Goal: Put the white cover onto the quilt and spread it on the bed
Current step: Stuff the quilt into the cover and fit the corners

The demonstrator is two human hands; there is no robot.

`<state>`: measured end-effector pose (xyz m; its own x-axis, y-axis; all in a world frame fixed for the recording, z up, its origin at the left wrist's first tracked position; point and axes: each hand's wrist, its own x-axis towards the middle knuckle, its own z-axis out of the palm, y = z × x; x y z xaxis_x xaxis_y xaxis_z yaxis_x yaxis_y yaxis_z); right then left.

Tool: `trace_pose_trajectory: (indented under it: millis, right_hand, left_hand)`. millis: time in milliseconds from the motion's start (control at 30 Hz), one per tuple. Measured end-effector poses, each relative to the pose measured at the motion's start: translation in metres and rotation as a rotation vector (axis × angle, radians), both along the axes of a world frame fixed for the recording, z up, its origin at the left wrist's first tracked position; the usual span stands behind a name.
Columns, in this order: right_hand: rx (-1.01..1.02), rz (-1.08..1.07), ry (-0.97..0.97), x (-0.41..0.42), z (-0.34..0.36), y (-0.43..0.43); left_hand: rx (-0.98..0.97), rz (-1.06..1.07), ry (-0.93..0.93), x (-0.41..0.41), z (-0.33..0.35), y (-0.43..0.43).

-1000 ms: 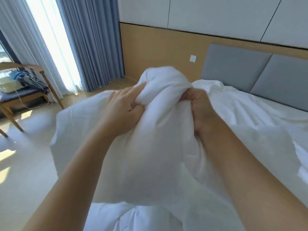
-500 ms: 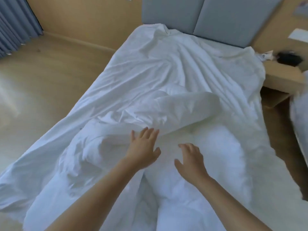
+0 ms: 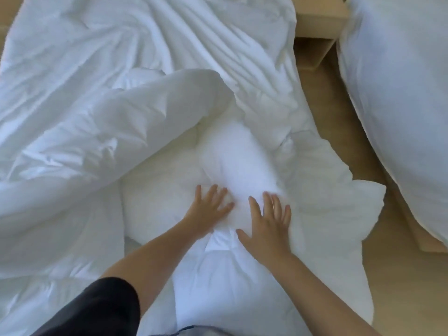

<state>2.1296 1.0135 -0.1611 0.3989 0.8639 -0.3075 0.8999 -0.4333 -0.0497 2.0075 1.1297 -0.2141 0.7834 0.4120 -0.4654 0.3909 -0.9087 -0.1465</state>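
Observation:
A thick white quilt lies bunched on the bed in front of me, with one puffy fold rolled back at the centre left. The thin white cover is spread in wrinkles across the far and left part of the bed. My left hand rests flat on the quilt, fingers spread. My right hand lies flat beside it, a little nearer to me, fingers apart. Neither hand grips any cloth.
A second white bed or duvet fills the right side. A wooden bedside unit stands between the two beds at the top. Bare wood-toned floor runs along the gap on the right.
A second ago both hands held bunched white cloth up in front of me. They have let it go and now lie open on the quilt; my view has tilted down over the bed.

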Motion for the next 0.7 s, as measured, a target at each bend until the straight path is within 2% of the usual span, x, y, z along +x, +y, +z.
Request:
trace_pose_trajectory:
  millis: [100, 167, 233, 267, 367, 433, 600, 633, 700]
  right_hand:
    - [-0.147, -0.057, 0.107, 0.007, 0.012, -0.010]
    - [-0.183, -0.055, 0.176, 0.006, 0.025, -0.017]
    - [-0.133, -0.039, 0.244, -0.007, 0.038, -0.023]
    - [-0.066, -0.039, 0.242, -0.014, 0.041, -0.024]
    - [0.177, -0.068, 0.039, -0.014, 0.053, -0.010]
    - [0.325, -0.118, 0.026, 0.015, 0.066, 0.016]
    - [0.882, -0.131, 0.141, 0.154, 0.126, 0.088]
    - [0.953, -0.103, 0.125, 0.185, 0.143, 0.102]
    - [1.031, 0.009, -0.036, 0.243, 0.180, 0.128]
  left_hand:
    - [0.068, -0.062, -0.200, -0.008, -0.027, 0.000]
    - [-0.063, 0.015, -0.400, -0.007, -0.026, 0.003]
    - [-0.127, 0.135, -0.620, 0.005, 0.011, 0.012]
    - [-0.109, 0.205, -0.735, 0.013, 0.032, 0.020]
    - [-0.077, 0.340, -1.029, 0.044, 0.102, 0.039]
    - [-0.133, 0.446, -1.154, 0.068, 0.146, 0.047]
    - [-0.315, 0.566, -1.466, 0.149, 0.221, 0.059]
    - [-0.349, 0.588, -1.531, 0.166, 0.231, 0.064]
    - [-0.376, 0.611, -1.621, 0.203, 0.243, 0.079]
